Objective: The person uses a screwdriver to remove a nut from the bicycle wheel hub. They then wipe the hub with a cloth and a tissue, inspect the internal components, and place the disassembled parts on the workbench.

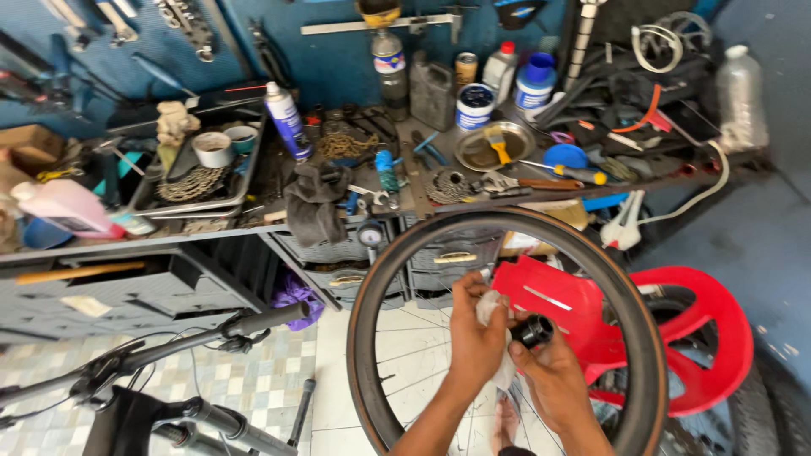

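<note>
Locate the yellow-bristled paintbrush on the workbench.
In the head view, the paintbrush lies in a round metal pan on the bench, upper centre-right, just below a blue-labelled tin.

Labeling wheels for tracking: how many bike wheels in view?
2. One spoked wheel upright at centre, its hub in both hands; one tyre at the lower right edge behind the red stand. More may be hidden.
</note>
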